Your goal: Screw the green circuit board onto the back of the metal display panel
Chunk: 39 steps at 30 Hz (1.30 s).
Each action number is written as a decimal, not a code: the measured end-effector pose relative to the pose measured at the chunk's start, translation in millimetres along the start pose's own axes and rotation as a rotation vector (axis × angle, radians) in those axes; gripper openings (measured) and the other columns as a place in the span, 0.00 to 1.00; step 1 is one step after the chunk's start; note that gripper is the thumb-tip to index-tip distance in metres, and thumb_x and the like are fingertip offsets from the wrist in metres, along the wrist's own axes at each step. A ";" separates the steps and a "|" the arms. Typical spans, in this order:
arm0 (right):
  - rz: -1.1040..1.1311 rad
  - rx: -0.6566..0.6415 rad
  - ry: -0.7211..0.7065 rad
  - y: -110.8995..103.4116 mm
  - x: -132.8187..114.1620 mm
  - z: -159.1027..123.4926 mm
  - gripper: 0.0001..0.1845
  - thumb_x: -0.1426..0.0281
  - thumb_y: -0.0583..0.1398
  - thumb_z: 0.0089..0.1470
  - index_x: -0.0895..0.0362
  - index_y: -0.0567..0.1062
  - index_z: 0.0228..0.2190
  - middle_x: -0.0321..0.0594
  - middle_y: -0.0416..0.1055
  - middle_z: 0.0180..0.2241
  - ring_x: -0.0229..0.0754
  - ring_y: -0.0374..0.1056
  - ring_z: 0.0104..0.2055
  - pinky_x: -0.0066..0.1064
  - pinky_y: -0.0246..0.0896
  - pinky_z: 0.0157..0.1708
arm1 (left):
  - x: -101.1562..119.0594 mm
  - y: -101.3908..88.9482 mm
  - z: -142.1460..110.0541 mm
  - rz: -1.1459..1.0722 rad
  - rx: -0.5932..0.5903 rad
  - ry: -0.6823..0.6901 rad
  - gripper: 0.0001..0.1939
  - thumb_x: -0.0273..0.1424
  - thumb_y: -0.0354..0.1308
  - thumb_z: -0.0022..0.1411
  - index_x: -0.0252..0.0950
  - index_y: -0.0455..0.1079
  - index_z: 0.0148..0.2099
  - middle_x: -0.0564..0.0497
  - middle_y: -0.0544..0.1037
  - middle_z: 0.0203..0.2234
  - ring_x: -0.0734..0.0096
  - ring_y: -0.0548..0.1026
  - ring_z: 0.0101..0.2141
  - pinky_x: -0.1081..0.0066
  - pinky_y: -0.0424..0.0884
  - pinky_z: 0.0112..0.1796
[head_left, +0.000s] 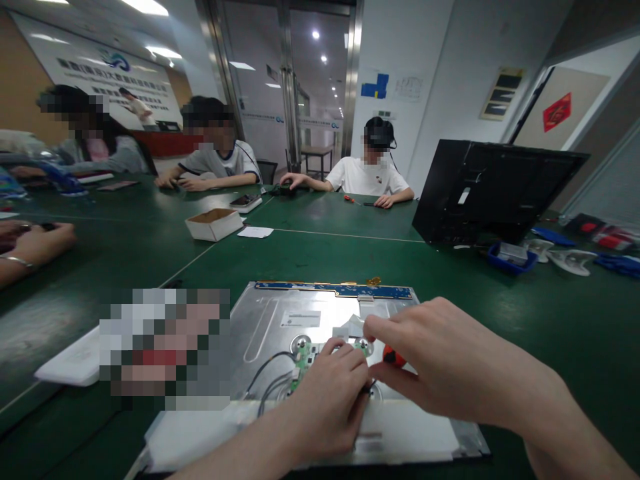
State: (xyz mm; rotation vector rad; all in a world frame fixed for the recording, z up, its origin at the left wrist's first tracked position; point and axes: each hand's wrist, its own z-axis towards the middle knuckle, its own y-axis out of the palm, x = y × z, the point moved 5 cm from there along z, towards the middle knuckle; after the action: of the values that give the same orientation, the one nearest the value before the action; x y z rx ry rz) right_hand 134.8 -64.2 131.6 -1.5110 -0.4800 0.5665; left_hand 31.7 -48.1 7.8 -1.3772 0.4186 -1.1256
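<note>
Head view: a flat display panel (pixel 275 340) lies back side up on the green tabletop (pixel 530 320), at six o'clock in the scene. Its back is bare silvery metal with a bright sheen and pressed grooves, and a paler white band (pixel 410 433) crosses it at six o'clock. A narrow blue circuit strip (pixel 335 290) runs along its twelve o'clock edge, and a white printed label (pixel 301 319) sits at eleven o'clock. Near its middle is a small green circuit board (pixel 306 360), partly covered by the hands, with black cables (pixel 274 360) curving off towards eight o'clock.

The left hand (pixel 333 387) lies over the green board with its fingers curled; whether they grip anything I cannot tell. The right hand (pixel 430 360), at three o'clock of the board, has thumb and fingers closed on a red-and-black tool handle (pixel 394 355), mostly hidden.

From the panel, a black monitor (pixel 495 187) with its back turned stands at two o'clock, a blue tray (pixel 511 265) just beside it. An open cardboard box (pixel 214 225) sits between ten and eleven o'clock. Beyond, at twelve to one o'clock, sits a person in a white shirt (pixel 370 177).
</note>
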 end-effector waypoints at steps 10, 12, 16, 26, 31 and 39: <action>0.052 0.027 -0.060 -1.3 -2.9 -2.5 0.05 0.74 0.57 0.54 0.53 0.66 0.34 0.33 0.72 0.31 0.39 0.63 0.27 0.31 0.44 0.23 | -0.7 0.5 -0.4 -0.001 0.003 0.012 0.08 0.28 0.53 0.59 0.40 0.69 0.42 0.47 0.76 0.38 0.57 0.71 0.45 0.56 0.59 0.52; 0.033 0.021 -0.043 0.6 -1.3 -0.7 0.02 0.71 0.57 0.57 0.53 0.66 0.35 0.33 0.72 0.30 0.40 0.64 0.27 0.31 0.43 0.23 | -0.2 -0.4 -0.2 0.002 0.010 0.006 0.08 0.28 0.53 0.59 0.40 0.69 0.42 0.47 0.76 0.38 0.57 0.71 0.45 0.56 0.60 0.52; 0.018 0.016 -0.024 1.6 0.1 1.9 0.04 0.66 0.57 0.60 0.53 0.67 0.36 0.33 0.73 0.30 0.40 0.66 0.28 0.31 0.43 0.23 | -0.3 -0.5 -0.2 0.002 0.013 -0.009 0.08 0.27 0.52 0.60 0.39 0.69 0.42 0.47 0.76 0.38 0.58 0.71 0.44 0.56 0.60 0.52; 0.073 0.004 -0.057 -2.7 -5.3 -4.2 0.07 0.74 0.58 0.54 0.54 0.66 0.36 0.34 0.71 0.33 0.39 0.63 0.28 0.30 0.46 0.23 | -0.2 1.1 -0.4 -0.016 -0.005 0.013 0.09 0.28 0.51 0.60 0.40 0.69 0.43 0.47 0.76 0.38 0.56 0.71 0.45 0.54 0.59 0.53; 0.028 -0.011 -0.021 -0.4 -2.6 0.0 0.04 0.71 0.57 0.58 0.53 0.67 0.38 0.35 0.73 0.32 0.42 0.67 0.30 0.32 0.45 0.24 | -0.2 0.6 -0.3 -0.002 -0.005 -0.005 0.09 0.27 0.52 0.60 0.39 0.69 0.43 0.47 0.76 0.39 0.57 0.71 0.45 0.55 0.59 0.52; 0.050 0.021 -0.072 -0.5 -2.7 -6.8 0.08 0.75 0.58 0.53 0.54 0.66 0.35 0.34 0.71 0.32 0.39 0.64 0.28 0.31 0.45 0.24 | 0.1 1.1 -0.5 -0.013 -0.022 0.001 0.09 0.27 0.52 0.61 0.39 0.69 0.43 0.47 0.76 0.39 0.57 0.71 0.46 0.54 0.58 0.53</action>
State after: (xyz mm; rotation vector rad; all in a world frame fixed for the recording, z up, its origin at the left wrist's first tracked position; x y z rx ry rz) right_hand 136.9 -71.2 132.2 -1.4903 -0.4910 0.6650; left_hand 31.7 -48.7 6.8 -1.4000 0.4247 -1.1356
